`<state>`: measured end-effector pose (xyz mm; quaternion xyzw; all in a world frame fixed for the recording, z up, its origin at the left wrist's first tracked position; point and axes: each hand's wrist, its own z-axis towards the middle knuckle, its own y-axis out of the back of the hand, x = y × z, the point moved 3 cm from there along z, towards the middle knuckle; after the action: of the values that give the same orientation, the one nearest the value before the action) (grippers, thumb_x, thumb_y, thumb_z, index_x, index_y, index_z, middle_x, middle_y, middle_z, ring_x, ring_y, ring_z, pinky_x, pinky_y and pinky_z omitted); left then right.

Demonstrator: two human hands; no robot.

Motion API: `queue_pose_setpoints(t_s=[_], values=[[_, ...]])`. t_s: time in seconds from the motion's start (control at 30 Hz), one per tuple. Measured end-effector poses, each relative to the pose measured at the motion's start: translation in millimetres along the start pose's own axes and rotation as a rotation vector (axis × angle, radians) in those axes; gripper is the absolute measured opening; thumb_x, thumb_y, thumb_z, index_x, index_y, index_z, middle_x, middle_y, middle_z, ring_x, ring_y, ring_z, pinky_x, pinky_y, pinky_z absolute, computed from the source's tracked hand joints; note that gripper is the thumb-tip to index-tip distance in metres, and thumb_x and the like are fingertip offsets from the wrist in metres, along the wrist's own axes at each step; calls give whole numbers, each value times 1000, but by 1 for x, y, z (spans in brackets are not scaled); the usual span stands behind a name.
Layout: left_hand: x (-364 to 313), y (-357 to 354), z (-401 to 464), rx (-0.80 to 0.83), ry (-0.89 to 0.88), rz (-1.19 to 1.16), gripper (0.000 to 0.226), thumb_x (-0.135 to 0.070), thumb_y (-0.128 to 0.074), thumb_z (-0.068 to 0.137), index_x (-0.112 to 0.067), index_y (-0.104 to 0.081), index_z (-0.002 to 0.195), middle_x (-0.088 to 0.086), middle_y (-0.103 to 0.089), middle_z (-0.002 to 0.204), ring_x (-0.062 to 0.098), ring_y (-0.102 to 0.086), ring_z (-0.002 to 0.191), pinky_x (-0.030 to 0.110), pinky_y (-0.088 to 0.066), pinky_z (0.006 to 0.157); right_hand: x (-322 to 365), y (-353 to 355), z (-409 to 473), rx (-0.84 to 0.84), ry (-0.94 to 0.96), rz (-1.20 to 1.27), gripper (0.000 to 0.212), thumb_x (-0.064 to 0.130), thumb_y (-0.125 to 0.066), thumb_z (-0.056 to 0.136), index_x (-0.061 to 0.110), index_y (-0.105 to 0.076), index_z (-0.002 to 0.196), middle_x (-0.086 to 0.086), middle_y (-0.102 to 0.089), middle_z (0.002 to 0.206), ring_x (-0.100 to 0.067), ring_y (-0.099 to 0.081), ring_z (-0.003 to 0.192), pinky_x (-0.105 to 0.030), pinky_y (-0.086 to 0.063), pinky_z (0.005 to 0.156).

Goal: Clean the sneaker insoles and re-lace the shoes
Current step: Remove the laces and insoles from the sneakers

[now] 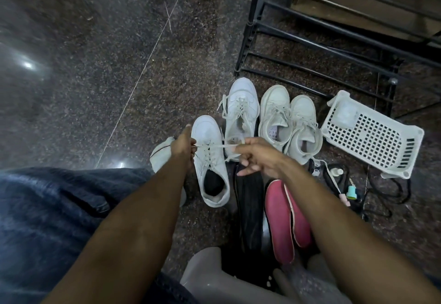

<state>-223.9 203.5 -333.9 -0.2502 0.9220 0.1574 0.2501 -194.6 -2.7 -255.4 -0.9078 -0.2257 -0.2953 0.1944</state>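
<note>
Grey plastic, the moulded edge of a stool or tub (210,277), fills the bottom centre of the frame, with blue denim (47,208) over the person's leg at lower left. Just above, right of centre, two pink insoles (290,222) lie side by side on the floor, partly under the right forearm, next to a dark strip of cloth (249,208).

At mid-frame a white sneaker (210,160) sits with its toe pointing to the top of the frame and its dark opening toward the viewer. Both hands work its white lace (214,146), which runs taut across the tongue between them. The left hand (182,145) pinches one end at the shoe's left side; the right hand (259,158) grips the other end at its right side, fingers curled, one finger sticking out downward. The hands are apart, the shoe between them. Another pale shoe (161,156) peeks out behind the left wrist.

Beyond stand a second white sneaker (242,110) with loose laces and a cream pair (288,122). At right, a white perforated plastic basket (372,134) lies tipped on the speckled granite floor (95,65), with a small teal-capped bottle (351,193) and black cords (391,191) below it. A black metal shoe rack (322,29) occupies the upper right.
</note>
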Motion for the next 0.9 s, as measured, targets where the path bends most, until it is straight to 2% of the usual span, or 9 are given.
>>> queue_pose_setpoints(t_s=[0.13,0.23,0.3,0.33,0.4,0.5,0.57,0.7,0.9], values=[[2,2,-1,-8,27,-253,49,-57,-52,89,-8,-58,87,-3,-39,52,7,-27,34,17,-24,38,25,15,-21,66,66,75,9,9,-63,90,12,-63,82,-8,-52,52,-5,-27,27,-39,-60,61],[4,5,-12,-17,58,-484,42,-46,-55,89,-14,-50,62,-6,-35,44,8,-27,36,16,-24,36,27,14,-22,79,133,175,10,7,-61,90,11,-59,81,-9,-58,54,-4,-29,26,-36,-60,56],[6,11,-16,-6,58,-543,35,-28,-54,87,-18,-40,56,-4,-36,45,10,-29,39,17,-26,37,23,9,-18,59,191,237,10,5,-62,89,12,-57,93,-11,-67,67,-6,-42,32,-37,-60,59],[8,13,-19,11,30,-490,27,-20,-52,84,-17,-41,59,-1,-40,50,11,-32,40,20,-29,39,18,6,-14,39,208,252,21,2,-62,87,15,-55,103,-13,-70,79,-9,-53,40,-39,-60,62],[11,18,-17,18,-111,-122,2,-11,-55,79,-11,-57,79,11,-56,70,12,-44,50,32,-42,46,3,-3,-1,-28,205,169,56,-4,-63,85,30,-45,125,-12,-69,105,-18,-67,64,-42,-60,72],[21,18,-8,24,-238,537,68,-18,-71,59,-8,-55,125,16,-62,111,25,-62,90,43,-56,76,-28,-24,17,-209,160,-305,82,2,-64,83,41,-29,145,1,-65,102,-19,-66,84,-40,-57,82],[29,14,-3,70,-232,788,80,-22,-78,62,-12,-47,136,13,-57,124,32,-57,112,40,-52,91,-50,-37,25,-329,74,-634,71,17,-63,81,37,-33,143,3,-67,101,-22,-64,95,-38,-52,87],[33,4,-8,85,-288,1075,64,-39,-70,69,-24,-53,128,7,-62,122,27,-62,106,40,-53,91,-76,-56,29,-409,-65,-807,42,40,-62,86,21,-47,121,-9,-62,118,-32,-58,109,-39,-48,85],[37,-8,-27,-52,-393,1273,37,-17,-51,87,-16,-56,124,14,-58,123,34,-58,111,39,-49,87,-71,-64,42,-485,-26,-1034,34,39,-53,93,15,-49,117,-13,-61,120,-35,-58,110,-39,-44,81]])
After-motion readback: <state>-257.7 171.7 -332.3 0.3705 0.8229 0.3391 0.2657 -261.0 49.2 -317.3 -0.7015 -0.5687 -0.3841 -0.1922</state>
